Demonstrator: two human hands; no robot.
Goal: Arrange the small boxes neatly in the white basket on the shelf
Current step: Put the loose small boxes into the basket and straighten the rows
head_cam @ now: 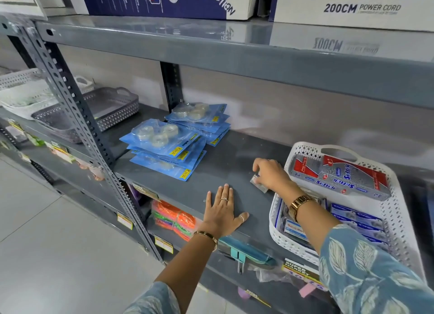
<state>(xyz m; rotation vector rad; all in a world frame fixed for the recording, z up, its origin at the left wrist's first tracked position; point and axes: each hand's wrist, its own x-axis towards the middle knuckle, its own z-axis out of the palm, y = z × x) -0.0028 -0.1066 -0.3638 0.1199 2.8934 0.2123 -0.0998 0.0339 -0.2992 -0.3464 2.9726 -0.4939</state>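
Right hand pinching a small box beside the white basket.

Your right hand point(270, 174) was curled, its fingers pinching a small box point(259, 183) against the grey shelf point(223, 154); the white basket point(399, 210) sat just right of that grip, holding silver-and-red packs point(340, 177) at the back and blue boxes point(357, 219) nearer you. Your left hand point(222, 212) lay flat, fingers spread, on the shelf left of the grip. Blue tape packs point(169, 147) sat farther left, well apart.
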